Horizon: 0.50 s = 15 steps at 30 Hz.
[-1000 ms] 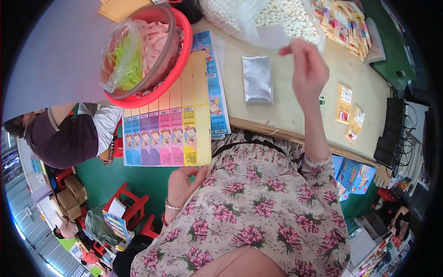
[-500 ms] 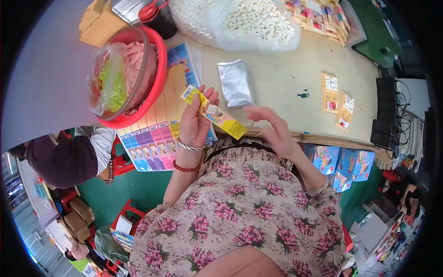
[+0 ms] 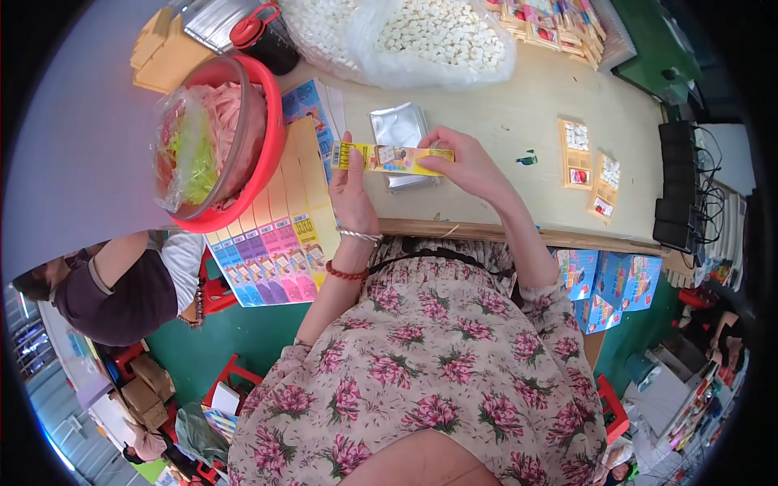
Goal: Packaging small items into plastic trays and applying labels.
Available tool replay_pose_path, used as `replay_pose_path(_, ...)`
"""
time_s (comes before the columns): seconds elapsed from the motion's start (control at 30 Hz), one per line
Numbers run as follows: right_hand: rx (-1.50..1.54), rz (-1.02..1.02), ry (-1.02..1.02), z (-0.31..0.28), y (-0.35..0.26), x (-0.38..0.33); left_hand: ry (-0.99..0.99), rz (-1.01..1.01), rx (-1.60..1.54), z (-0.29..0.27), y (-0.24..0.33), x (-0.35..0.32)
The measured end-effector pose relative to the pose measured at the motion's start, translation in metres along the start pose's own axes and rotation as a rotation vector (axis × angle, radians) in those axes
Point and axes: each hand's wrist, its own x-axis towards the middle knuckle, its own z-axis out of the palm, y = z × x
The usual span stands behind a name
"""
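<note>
A narrow yellow printed paper strip [image 3: 391,157] lies nearly level between my hands, above the table's front part. My left hand [image 3: 353,190] holds its left end, thumb in front and fingers behind. My right hand [image 3: 468,166] pinches the right end between thumb and fingers. Directly behind the strip, silver foil pouches [image 3: 397,124] rest on the table, partly covered by it. Left of my left hand is a fan of similar coloured printed strips [image 3: 267,263], overhanging the table edge.
A red basin [image 3: 274,109] with a clear bowl inside stands at left, near a black bottle [image 3: 271,47]. Bags of white pieces [image 3: 442,40] sit at the back. Two small compartment trays [image 3: 576,152] lie right. Blue boxes [image 3: 620,283] are below the table; a person [image 3: 121,287] sits left.
My right hand has moved in and taken the strip's right end. The strip has turned from slanting to nearly level and shifted slightly away from me.
</note>
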Motion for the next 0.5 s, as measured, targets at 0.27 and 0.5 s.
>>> replay_pose_path(0.27, -0.191, 0.088, 0.040, -0.008, -0.003, 0.023, 0.190, 0.022, -0.022, -0.003, -0.033, 0.009)
replay_pose_path(0.5, -0.181, 0.088, 0.011, -0.013, 0.013, 0.030, 0.163, -0.002, -0.050, -0.004, -0.043, 0.012)
